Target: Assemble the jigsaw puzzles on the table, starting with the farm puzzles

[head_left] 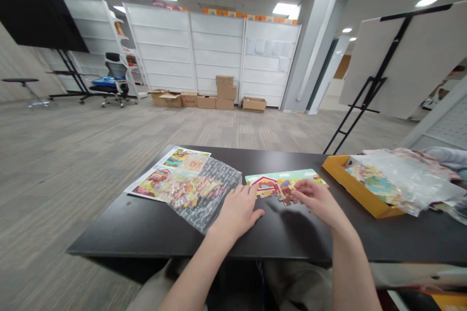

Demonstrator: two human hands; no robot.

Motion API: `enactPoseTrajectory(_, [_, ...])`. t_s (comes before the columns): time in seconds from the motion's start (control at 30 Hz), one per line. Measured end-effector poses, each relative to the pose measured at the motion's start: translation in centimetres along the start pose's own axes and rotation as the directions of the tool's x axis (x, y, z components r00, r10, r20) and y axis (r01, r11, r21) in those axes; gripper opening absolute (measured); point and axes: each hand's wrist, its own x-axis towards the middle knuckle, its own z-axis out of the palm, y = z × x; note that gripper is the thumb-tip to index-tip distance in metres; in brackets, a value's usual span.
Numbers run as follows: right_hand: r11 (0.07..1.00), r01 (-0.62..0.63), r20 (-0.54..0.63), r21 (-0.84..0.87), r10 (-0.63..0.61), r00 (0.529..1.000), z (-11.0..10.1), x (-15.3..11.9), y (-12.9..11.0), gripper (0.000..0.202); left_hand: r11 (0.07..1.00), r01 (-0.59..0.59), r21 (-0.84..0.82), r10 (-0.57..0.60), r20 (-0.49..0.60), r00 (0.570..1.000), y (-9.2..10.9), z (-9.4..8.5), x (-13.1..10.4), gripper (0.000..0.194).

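Observation:
A partly assembled jigsaw puzzle [268, 184] with a red-roofed house lies on the black table. My left hand [239, 208] rests palm down at the puzzle's left edge, fingers apart and nothing held. Over the puzzle's right part is my right hand [314, 198], its thumb and fingers pinched together at the lower edge of the joined pieces; whatever is between the fingertips is too small to make out. Left of my left hand, loose puzzle pieces [191, 192] sit on a clear plastic bag [207, 214], beside a printed picture sheet [146, 182].
At the right, a yellow box [352, 185] holds plastic bags and more colourful pieces. The black table [146, 228] has its near edge close to my lap. Beyond it, cardboard boxes [225, 95] stand by white shelves, and a whiteboard [401, 58] stands at the right.

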Motion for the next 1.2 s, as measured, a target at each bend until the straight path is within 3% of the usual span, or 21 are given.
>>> enactPoseTrajectory(0.13, [0.963,-0.125,-0.056,-0.241,0.114,0.992,-1.2,0.1,2.0,0.031,0.999,-0.005,0.048,0.003,0.039,0.999,0.3,0.0,0.2,0.052])
enactPoseTrajectory(0.27, [0.813,-0.188,-0.194,-0.55,0.095,0.977,-0.6,0.4,2.8,0.034,0.999,-0.01,0.045,0.008,0.043,0.999,0.5,0.2,0.3,0.051])
enactPoseTrajectory(0.4, [0.71,-0.174,-0.214,-0.682,0.034,0.976,0.8,0.3,1.9,0.046,0.999,-0.016,0.052,0.014,0.043,0.999,0.4,0.4,0.2,0.052])
enactPoseTrajectory(0.53, [0.652,-0.182,-0.197,-0.736,0.051,0.979,2.4,0.1,0.6,0.041,0.999,-0.006,0.053,0.004,0.041,0.999,0.3,0.5,0.2,0.047])
enactPoseTrajectory(0.67, [0.671,-0.16,-0.153,-0.724,0.07,0.986,2.6,0.3,0.3,0.033,0.998,0.009,0.061,-0.01,0.024,1.0,0.2,0.7,0.2,0.048])
enactPoseTrajectory(0.93, [0.811,-0.028,0.013,-0.584,0.044,0.999,2.3,-0.1,-0.1,0.029,1.0,0.012,0.029,-0.012,0.013,1.0,0.1,0.9,0.2,0.046])
enactPoseTrajectory(1.1, [0.912,0.083,0.204,-0.402,0.0,0.979,3.2,-0.3,-0.2,0.032,1.0,0.015,-0.025,-0.014,0.026,1.0,0.1,0.5,0.2,0.048])
enactPoseTrajectory(1.2, [0.901,0.108,0.241,-0.421,-0.003,0.97,3.5,-0.2,-0.2,0.026,0.995,-0.018,-0.099,0.022,0.035,0.999,-0.2,0.0,0.1,0.044])
